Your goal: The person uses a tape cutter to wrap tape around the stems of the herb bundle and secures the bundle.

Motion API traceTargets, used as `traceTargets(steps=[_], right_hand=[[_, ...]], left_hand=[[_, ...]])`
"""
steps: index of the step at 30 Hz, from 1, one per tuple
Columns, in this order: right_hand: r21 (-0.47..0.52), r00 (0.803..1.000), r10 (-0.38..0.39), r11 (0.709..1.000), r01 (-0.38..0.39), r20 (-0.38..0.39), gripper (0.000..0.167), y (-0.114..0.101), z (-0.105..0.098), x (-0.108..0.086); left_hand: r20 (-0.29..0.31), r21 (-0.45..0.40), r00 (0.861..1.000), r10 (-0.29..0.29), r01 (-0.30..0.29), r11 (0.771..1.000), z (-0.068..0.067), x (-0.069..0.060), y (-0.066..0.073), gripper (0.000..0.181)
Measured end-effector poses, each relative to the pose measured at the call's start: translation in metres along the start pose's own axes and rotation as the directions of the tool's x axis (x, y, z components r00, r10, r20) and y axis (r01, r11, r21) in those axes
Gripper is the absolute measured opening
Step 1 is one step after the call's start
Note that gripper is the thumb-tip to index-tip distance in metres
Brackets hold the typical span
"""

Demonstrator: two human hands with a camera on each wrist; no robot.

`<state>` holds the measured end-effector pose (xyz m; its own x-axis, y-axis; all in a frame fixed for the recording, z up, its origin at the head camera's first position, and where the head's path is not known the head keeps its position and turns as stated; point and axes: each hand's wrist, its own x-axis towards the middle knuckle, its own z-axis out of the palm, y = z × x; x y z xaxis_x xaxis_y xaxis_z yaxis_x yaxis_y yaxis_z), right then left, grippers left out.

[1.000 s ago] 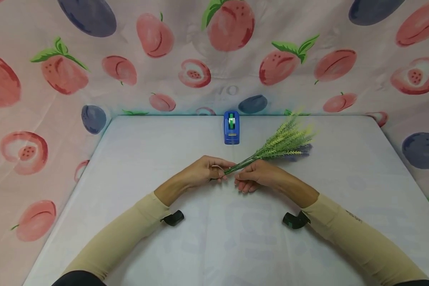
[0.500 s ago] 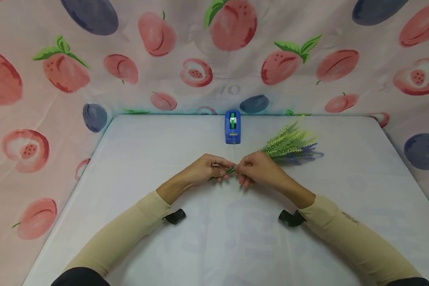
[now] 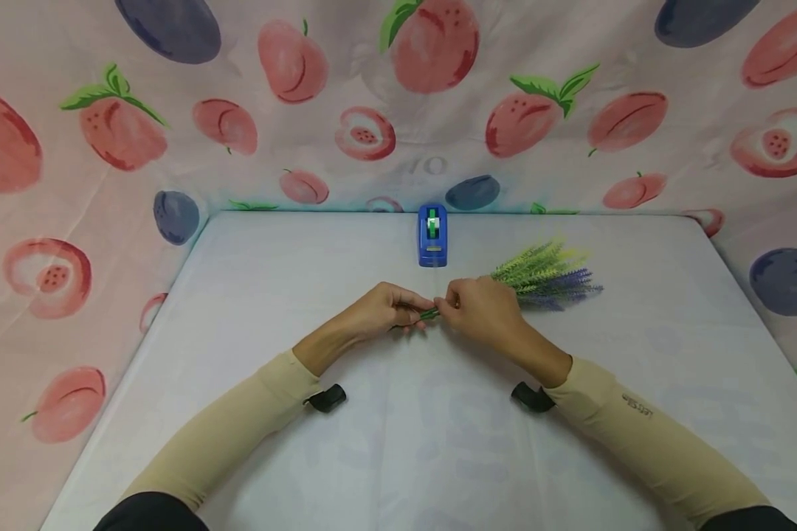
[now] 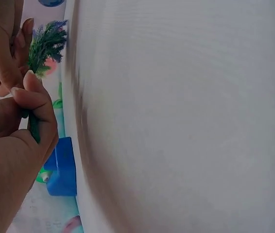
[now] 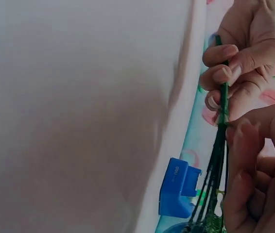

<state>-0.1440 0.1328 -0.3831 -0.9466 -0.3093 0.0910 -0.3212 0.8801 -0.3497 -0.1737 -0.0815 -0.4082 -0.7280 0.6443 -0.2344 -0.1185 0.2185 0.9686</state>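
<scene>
A bunch of artificial flowers [image 3: 546,274] with yellow-green and purple spikes points to the far right. My left hand [image 3: 377,313] pinches the lower end of its green stems [image 5: 224,94] between thumb and fingers. My right hand [image 3: 483,308] is bent over the stems just beyond, its thumb and index finger pinching them beside a shiny, clear-looking band [image 5: 223,119]. In the head view, this hand hides the middle of the stems. The left wrist view shows both hands close together, with the flower heads [image 4: 48,46] behind them.
A blue tape dispenser [image 3: 432,237] with a green core stands at the back middle of the white-covered table [image 3: 432,442]. Behind the table hangs a fruit-print cloth [image 3: 438,125]. Black camera mounts [image 3: 328,398] stick out at both wrists.
My right hand has risen and turned over the stems, its fingertips coming up to the band beside the left hand. The flower heads have tipped down slightly, showing more purple. My left hand barely moves.
</scene>
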Motion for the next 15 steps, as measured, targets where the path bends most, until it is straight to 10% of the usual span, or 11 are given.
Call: traceTargets(steps=[6, 15], right_hand=[[-0.049, 0.995, 0.011, 0.999, -0.016, -0.094, 0.026, -0.001, 0.0, 0.001], [-0.015, 0.943, -0.185, 0.982, 0.189, -0.276, 0.01, 0.009, 0.002, 0.002]], left_hand=[[-0.007, 0.041, 1.0, 0.007, -0.006, 0.999, 0.0, 0.0, 0.002, 0.032], [-0.005, 0.077, 1.0, 0.008, -0.007, 0.997, -0.003, 0.0, 0.004, 0.031]])
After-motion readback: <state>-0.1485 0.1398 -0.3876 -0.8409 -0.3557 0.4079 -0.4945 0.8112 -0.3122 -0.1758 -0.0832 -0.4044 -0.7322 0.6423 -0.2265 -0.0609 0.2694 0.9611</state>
